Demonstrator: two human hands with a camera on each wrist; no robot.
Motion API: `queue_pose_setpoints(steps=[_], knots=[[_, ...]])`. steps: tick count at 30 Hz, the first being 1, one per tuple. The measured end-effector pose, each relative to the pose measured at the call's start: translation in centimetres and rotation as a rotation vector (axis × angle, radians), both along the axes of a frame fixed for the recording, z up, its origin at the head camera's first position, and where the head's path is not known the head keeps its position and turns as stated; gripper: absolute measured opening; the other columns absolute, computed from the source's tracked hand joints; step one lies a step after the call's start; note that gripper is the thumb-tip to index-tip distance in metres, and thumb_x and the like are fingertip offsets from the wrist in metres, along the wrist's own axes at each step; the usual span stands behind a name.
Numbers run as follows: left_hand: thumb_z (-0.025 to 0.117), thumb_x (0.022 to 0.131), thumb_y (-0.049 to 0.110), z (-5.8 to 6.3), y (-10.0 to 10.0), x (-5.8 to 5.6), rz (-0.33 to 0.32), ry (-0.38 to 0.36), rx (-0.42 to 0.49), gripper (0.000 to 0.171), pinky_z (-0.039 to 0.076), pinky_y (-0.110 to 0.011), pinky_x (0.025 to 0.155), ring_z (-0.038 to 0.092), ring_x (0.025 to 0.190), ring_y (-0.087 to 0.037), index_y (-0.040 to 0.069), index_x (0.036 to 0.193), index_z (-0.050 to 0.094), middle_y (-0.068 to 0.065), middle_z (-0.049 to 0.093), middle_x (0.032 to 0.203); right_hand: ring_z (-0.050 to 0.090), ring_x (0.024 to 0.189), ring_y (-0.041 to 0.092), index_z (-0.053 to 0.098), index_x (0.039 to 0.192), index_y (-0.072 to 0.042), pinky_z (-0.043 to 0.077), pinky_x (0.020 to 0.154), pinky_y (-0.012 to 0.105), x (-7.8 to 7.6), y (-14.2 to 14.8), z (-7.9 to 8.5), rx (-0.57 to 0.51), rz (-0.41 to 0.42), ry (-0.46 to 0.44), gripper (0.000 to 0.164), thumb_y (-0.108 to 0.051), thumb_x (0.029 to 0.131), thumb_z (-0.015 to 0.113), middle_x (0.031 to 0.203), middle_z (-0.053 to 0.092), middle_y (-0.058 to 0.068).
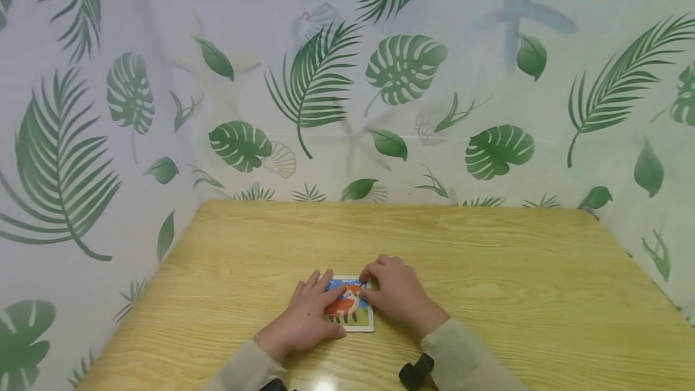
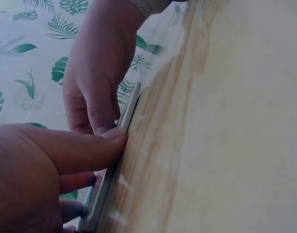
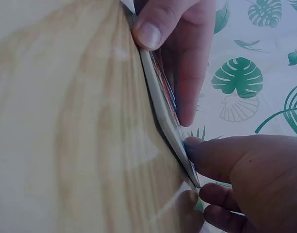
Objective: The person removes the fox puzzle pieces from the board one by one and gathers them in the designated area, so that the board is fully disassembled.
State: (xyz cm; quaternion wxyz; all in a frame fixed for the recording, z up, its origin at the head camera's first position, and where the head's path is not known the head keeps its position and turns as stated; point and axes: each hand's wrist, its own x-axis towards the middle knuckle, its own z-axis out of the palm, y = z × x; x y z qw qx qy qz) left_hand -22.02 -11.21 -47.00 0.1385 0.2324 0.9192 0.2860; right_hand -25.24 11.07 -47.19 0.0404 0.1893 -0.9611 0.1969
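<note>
A small square fox picture board with a white border lies flat on the table. It shows an orange fox against blue and green. My left hand rests over its left side with fingers spread, the thumb at the near edge in the left wrist view. At the upper right corner, my right hand has its fingers bent and its thumb on the picture's face. The right wrist view shows the right thumb against the board's side and the other fingers just past the corner. Both hands partly cover the picture.
The light wood-grain table reaches back to a white cloth printed with green leaves, which also hangs along both sides. A black wrist device sits at the right sleeve.
</note>
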Motion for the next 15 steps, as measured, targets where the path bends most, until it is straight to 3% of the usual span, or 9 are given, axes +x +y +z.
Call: queue_pose_setpoints(steps=[15], knots=[[0.078, 0.087, 0.042, 0.25, -0.04, 0.22, 0.002, 0.007, -0.007, 0.082, -0.001, -0.066, 0.117, 0.002, 0.153, -0.039, 0.016, 0.156, 0.042, -0.015, 0.015, 0.167, 0.052, 0.095, 0.021, 0.072, 0.097, -0.018, 0.044, 0.088, 0.048, -0.19, -0.73, -0.32, -0.038, -0.085, -0.067, 0.019, -0.035, 0.089, 0.078, 0.094, 0.055, -0.005]])
